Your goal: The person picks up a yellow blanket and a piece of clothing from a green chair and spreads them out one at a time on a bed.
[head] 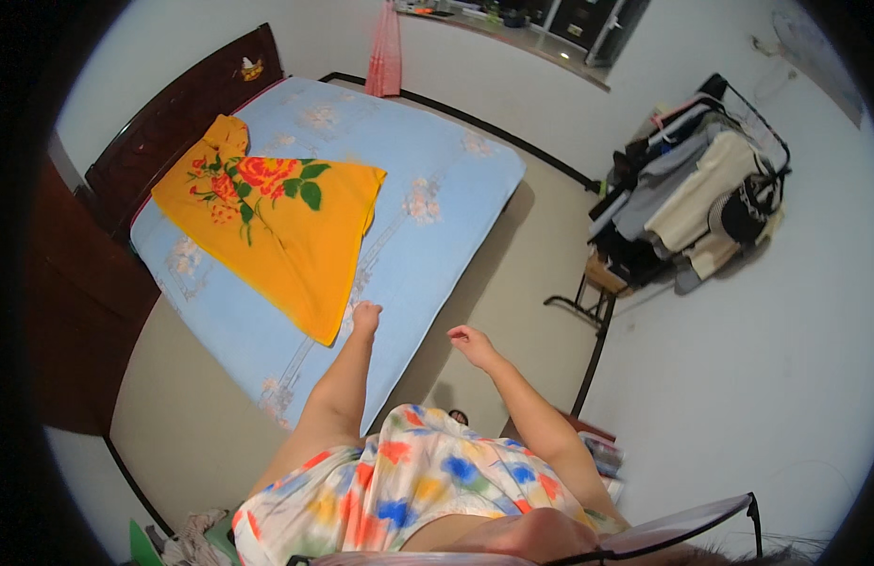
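My left hand (367, 316) is over the foot side of the bed, its fingers curled, near the lower corner of an orange blanket (302, 247) with a red rose pattern. Whether it touches the bed cannot be told. My right hand (472, 343) hangs over the floor to the right of the bed, fingers loosely bent, nothing seen in it. The blanket lies partly folded and askew on a light-blue floral bed sheet (437, 233), its narrow bunched end by the dark wooden headboard (189, 106).
A clothes rack (755, 113) loaded with garments stands against the right wall. A pink curtain (385, 56) hangs beside the window sill (508, 42). Dark wooden furniture (83, 304) is at the left. Crumpled cloth (196, 538) lies at the lower left.
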A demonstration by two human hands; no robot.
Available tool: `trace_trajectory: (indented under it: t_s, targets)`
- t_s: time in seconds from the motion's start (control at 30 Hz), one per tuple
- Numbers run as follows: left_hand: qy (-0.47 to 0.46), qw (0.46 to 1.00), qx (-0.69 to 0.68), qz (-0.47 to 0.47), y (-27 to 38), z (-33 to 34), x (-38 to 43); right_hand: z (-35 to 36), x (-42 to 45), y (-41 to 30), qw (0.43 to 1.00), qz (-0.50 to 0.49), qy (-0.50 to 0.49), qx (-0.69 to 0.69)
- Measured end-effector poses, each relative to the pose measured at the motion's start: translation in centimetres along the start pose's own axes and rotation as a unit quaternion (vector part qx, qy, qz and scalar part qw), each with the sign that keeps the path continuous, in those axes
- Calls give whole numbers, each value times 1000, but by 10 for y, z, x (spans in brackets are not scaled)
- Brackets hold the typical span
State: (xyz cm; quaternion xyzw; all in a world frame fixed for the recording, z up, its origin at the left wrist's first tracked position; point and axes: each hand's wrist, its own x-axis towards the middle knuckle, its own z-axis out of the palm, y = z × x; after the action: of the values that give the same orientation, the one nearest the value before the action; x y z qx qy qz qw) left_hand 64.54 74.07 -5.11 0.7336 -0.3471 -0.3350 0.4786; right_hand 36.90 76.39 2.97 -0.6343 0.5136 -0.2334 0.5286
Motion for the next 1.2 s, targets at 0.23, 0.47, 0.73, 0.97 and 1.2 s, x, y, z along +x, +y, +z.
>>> trace_trajectory:
  t_s: [0.23,0.47,0.73,0.97,1.2]
  targets:
    - [20,985,-127,-112,-1,10,19,-36,125,10,990,-41,-116,-69]
    - [159,971,-91,-151,-37,0,117,-13,243,-16,971,-57,-216,-84]
    - [71,968,-155,-186,23,28,210,-45,355,-18,959,48,-271,-64]
    - [161,952,-180,-187,49,13,265,-27,484,-14,937,174,-290,-86]
    - [252,917,-177,-252,19,20,260,41,588,16,916,244,-311,-66]
